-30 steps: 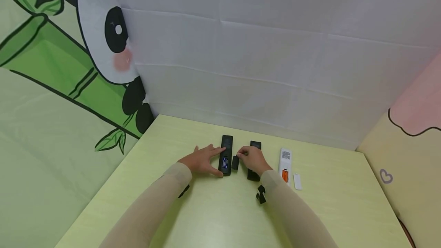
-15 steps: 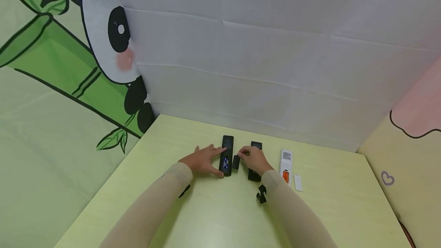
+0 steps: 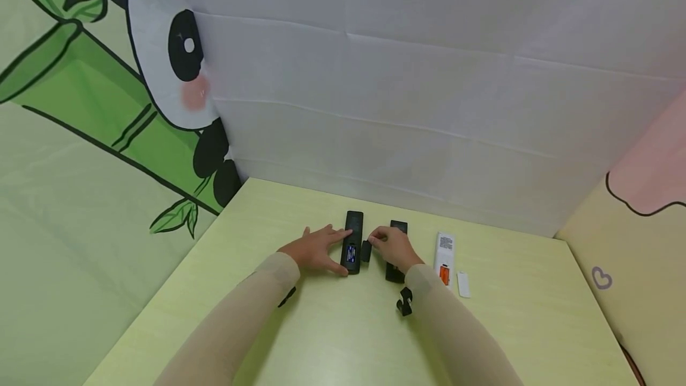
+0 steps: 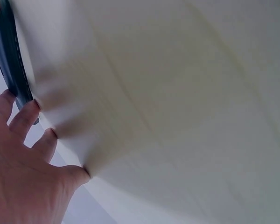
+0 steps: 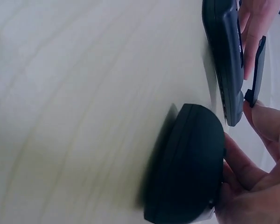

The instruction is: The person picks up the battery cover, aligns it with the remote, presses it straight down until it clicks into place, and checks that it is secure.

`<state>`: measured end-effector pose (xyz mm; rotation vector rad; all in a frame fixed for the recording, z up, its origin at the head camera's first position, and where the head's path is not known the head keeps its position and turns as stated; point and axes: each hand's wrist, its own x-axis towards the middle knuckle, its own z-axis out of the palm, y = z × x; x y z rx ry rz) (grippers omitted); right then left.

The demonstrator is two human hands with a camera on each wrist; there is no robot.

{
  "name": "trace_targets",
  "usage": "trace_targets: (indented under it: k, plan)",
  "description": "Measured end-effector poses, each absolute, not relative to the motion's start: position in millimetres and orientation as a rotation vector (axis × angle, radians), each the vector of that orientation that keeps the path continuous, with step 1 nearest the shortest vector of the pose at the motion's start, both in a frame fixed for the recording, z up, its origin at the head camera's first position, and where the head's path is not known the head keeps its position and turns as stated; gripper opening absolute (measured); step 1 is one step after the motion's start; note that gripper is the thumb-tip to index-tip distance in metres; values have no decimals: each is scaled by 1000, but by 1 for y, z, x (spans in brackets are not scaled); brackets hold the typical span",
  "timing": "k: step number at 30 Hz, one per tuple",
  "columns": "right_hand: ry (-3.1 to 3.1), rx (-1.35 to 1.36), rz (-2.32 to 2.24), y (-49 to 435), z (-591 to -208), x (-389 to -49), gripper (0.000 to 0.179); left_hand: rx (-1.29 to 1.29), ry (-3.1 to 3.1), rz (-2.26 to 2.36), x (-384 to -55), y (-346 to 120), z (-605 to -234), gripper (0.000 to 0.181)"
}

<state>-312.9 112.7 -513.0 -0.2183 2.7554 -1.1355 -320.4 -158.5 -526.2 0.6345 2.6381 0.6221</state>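
A black remote control [image 3: 352,237] lies back up on the table, with blue batteries [image 3: 351,253] showing in its bare compartment. My left hand [image 3: 317,249] rests spread beside it, its fingers touching the remote's left side and its thumb near the lower end. In the left wrist view the fingers of the left hand [image 4: 32,154] look mostly straight. Just right of this remote, my right hand [image 3: 395,247] pinches the upper end of a small black battery cover [image 3: 366,251]. Seen from the right wrist, the battery cover [image 5: 258,72] stands tilted between thumb and finger, above the table.
A second black remote [image 3: 395,273] lies under the right hand, partly hidden. Farther right are a white remote [image 3: 444,249] with orange batteries in its compartment and a loose white battery cover [image 3: 463,284]. The pale table [image 3: 332,338] ends at a cloth-covered wall behind.
The battery cover has shifted very slightly in the right hand's fingers. The left hand and the remotes stay in place; the head view has moved a little.
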Motion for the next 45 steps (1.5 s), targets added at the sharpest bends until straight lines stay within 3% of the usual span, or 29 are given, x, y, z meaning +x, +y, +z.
trace_targets:
  k: [8, 17, 27, 45]
  plan:
    - [2750, -215, -1151, 114, -518, -318, 19, 629, 2637, 604, -322, -157, -526, 118]
    - [2782, -281, -1125, 123, -551, -341, 17, 617, 2622, 601, -321, -155, -524, 118]
    - [2772, -316, -1174, 118, -533, -330, 19, 619, 2638, 578, -322, -153, -525, 118]
    - [2823, -336, -1123, 126, -578, -364, 15, 609, 2651, 575, -323, -151, -527, 117]
